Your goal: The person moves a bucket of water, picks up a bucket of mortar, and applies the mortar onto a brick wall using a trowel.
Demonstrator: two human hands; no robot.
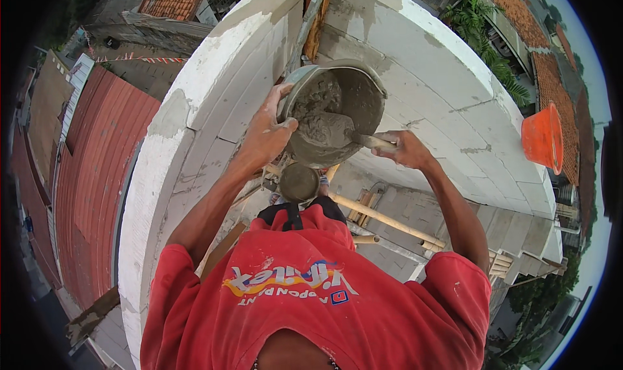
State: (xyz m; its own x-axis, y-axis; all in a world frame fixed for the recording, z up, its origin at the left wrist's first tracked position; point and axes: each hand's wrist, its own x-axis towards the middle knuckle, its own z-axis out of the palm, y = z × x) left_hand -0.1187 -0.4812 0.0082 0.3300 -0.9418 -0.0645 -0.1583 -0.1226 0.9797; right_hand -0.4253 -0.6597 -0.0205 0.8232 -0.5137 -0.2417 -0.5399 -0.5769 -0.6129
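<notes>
A grey bucket [365,96] is tipped with its mouth toward me, in the corner between two block walls. Wet grey mortar [318,128] coats its inside and lies in a heap. My left hand [267,131] is closed on the bucket's left rim, with the thumb over the edge. In my right hand [403,150] is the handle of a trowel [371,141], gripped at the bucket's right side. The trowel's blade reaches into the bucket and is covered by mortar. Below, near my feet, stands a second round container [299,180] with a grey surface inside.
Pale block walls [214,104] rise left and right, meeting behind the bucket beside a wooden post [316,23]. An orange bucket [544,136] sits on the right wall's top. Bamboo poles [383,219] cross below me. Beyond the left wall lies a red metal roof [100,182].
</notes>
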